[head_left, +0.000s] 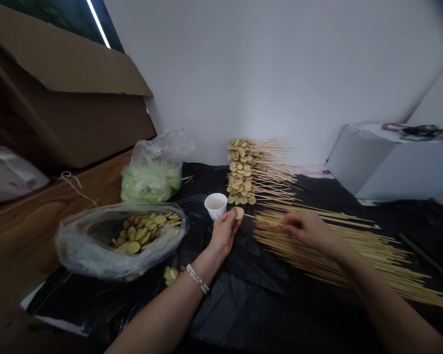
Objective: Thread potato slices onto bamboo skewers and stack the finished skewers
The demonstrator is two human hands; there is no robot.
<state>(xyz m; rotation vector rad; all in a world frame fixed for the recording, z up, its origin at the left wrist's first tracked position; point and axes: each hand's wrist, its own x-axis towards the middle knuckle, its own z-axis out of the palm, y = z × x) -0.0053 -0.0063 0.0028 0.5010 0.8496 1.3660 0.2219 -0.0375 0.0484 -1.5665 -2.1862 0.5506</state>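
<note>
Between the thumb and fingers of my left hand (226,228) is a round, pale potato slice (239,213). A thin wooden skewer (249,216) meets the slice from the right. My right hand (304,228) is closed in a pinch on the skewer, above a spread of loose bamboo skewers (339,255). Just behind my left hand stands a white paper cup (216,205); its contents are hard to make out. Beyond the hands lies a stack of skewered potato slices (239,172), with the sticks pointing right.
An open plastic bag (77,246) of potato slices is at left, with several loose slices (172,274) near my wrist. Behind it sits a bag of pale green vegetable pieces (151,177). A cardboard box (88,118) stands back left, a white box (384,157) at right. Black plastic sheeting (243,305) covers the surface.
</note>
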